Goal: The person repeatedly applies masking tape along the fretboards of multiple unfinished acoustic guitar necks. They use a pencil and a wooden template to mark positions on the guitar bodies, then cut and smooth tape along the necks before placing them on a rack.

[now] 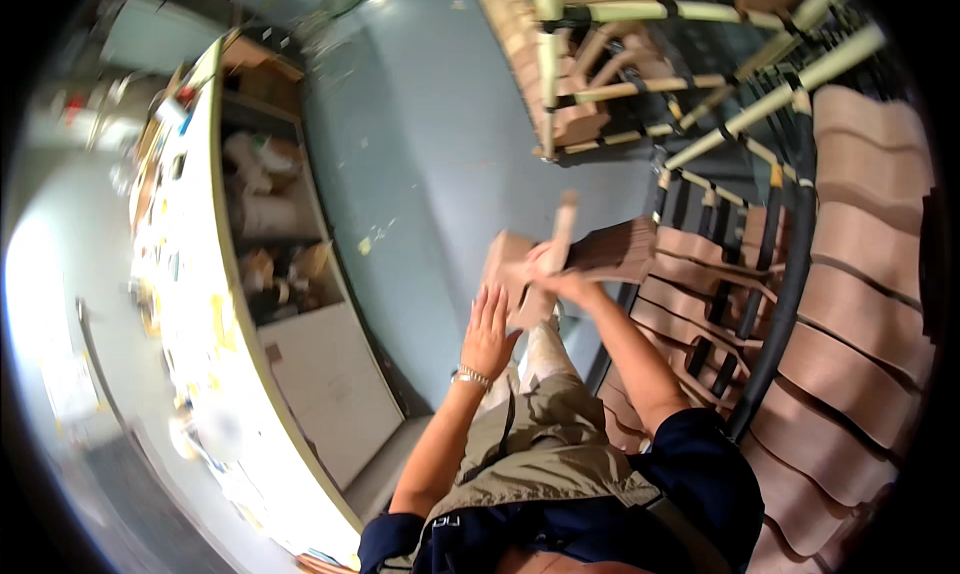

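In front of my legs is a pinkish-brown moulded piece (615,252), with a dark ribbed face on its right side and a narrow upright strip near its middle. My right hand (562,282) is closed around its middle; some of those fingers are hidden or blurred. My left hand (488,326), with a bracelet at the wrist, lies flat with its fingers stretched out at the left part of the piece. Whether the left fingertips touch it, I cannot tell.
On my right stand rows of similar curved brown pieces (840,344) along a black padded rail (785,339). A rack of pale tubes (615,12) holds more ahead. To my left is a long cluttered workbench (225,304) with open shelves below. Grey floor (415,144) lies between.
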### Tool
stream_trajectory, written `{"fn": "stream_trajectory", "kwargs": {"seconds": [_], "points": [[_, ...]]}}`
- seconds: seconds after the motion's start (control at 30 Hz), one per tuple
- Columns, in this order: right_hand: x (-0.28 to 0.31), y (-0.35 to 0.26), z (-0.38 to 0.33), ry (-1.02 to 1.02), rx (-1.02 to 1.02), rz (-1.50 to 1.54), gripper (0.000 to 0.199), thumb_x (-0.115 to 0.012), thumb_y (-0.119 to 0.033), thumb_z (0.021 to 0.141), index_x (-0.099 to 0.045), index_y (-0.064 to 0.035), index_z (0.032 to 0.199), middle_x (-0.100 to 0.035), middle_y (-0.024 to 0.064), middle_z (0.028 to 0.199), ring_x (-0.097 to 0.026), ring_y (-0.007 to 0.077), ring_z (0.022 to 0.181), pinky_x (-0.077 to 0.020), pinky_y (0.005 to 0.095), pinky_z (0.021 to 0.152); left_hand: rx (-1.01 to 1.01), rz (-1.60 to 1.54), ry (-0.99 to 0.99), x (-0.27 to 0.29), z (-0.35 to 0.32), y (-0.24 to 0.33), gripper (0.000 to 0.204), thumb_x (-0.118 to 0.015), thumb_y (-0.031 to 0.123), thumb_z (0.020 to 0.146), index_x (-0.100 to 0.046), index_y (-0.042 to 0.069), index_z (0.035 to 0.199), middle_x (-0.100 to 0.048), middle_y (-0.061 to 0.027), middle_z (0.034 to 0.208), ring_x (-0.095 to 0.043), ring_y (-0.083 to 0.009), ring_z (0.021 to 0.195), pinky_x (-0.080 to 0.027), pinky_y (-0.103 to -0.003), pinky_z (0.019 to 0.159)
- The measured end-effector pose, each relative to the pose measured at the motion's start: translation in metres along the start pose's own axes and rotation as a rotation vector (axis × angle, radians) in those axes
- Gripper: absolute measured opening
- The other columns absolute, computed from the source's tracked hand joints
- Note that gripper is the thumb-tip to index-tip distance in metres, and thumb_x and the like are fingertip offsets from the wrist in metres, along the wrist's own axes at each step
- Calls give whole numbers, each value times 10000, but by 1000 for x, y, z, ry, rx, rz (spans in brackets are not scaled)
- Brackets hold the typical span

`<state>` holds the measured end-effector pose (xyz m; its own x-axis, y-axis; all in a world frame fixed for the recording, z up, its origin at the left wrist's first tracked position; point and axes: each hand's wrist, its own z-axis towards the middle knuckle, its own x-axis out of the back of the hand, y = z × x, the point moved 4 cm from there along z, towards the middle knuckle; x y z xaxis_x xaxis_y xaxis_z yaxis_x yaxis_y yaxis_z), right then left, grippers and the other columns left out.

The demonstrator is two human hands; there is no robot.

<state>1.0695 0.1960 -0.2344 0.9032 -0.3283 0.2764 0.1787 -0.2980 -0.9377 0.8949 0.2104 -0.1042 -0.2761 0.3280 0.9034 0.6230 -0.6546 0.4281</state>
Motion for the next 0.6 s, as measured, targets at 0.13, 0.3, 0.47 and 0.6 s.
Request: {"fn": "stream_trajectory", "kwargs": {"seconds": [0.13, 0.3, 0.47, 0.6], "points": [[-77, -193, -68, -628, 164, 254, 221, -706, -142, 776, -593, -68, 952, -598, 36, 954, -543, 108, 921, -444, 260, 811, 230, -36, 67, 65, -70, -39, 500, -650, 230, 775, -454, -3, 1173, -555, -167, 1076, -519, -329, 1058, -320, -475, 1027], [-144, -348, -130, -1023, 232, 244, 331, -750, -104, 706, -591, -12, 981, -619, 66, 958, -573, 119, 878, -469, 256, 765, 458, -63, 360, 181, -180, -44, 451, -617, 268, 807, -466, -8, 1131, -582, -182, 906, -564, -357, 874, -449, -406, 830], [-211, -441, -171, -1111, 675, 8, 253, -741, -113, 729, -604, -8, 914, -644, 65, 845, -586, 104, 780, -479, 270, 713, 810, -112, 717, 261, -304, -42, 314, -602, 221, 830, -482, 21, 1041, -576, -213, 871, -560, -380, 808, -456, -409, 699], [-278, -513, -186, -1097, 715, 394, 167, -576, -96, 881, -531, 28, 983, -633, 92, 785, -610, 126, 726, -495, 258, 686, 1094, -335, 1275, 287, -452, -82, 326, -524, 311, 901, -438, 26, 1033, -578, -180, 784, -599, -314, 720, -485, -396, 638]]}}
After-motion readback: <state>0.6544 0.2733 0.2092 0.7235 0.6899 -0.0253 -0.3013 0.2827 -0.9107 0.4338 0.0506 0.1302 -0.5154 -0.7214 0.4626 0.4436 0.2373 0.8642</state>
